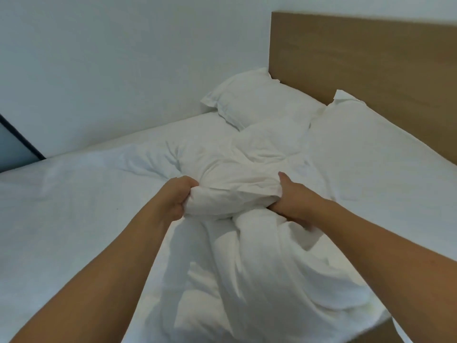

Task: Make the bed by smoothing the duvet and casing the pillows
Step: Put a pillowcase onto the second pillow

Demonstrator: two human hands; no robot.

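Gripping a thick fold of the rumpled white duvet, left hand and right hand both clutch it mid-bed, near two cased pillows.

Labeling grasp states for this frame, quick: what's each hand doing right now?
Left hand: closed, gripping a bunched fold of the white duvet.
Right hand: closed on the same bunch of duvet, thumb up over the top.
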